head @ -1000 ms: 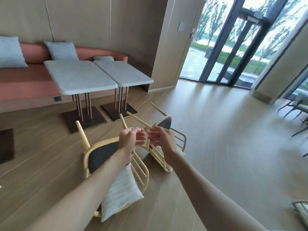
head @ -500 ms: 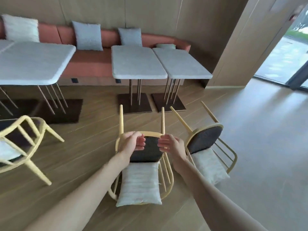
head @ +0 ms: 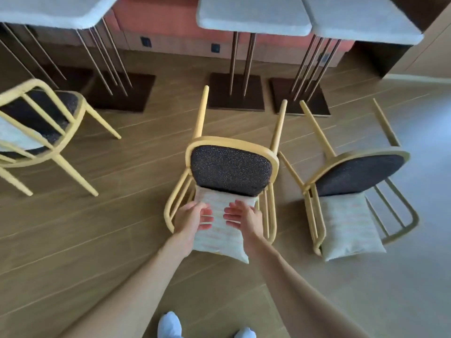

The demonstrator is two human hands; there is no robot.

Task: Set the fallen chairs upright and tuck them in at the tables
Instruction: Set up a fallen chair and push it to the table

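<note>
I see the wooden floor (head: 73,240) filling most of the view, with three tables (head: 253,15) along its far edge. The middle chair (head: 231,167) lies on its back on the floor, just short of the centre table's base, its legs pointing at that base. A second fallen chair (head: 353,174) lies just right of the middle chair, and a third chair (head: 41,132) sits well to its left, tilted. A striped cushion (head: 219,230) rests against the middle chair's backrest, on the near side of the dark seat. Both my arms reach forward, nearly straight. My left hand (head: 192,218) and right hand (head: 244,218) hover over the cushion, palms facing each other, fingers loosely spread, gripping nothing. I cannot tell whether they touch the cushion.
</note>
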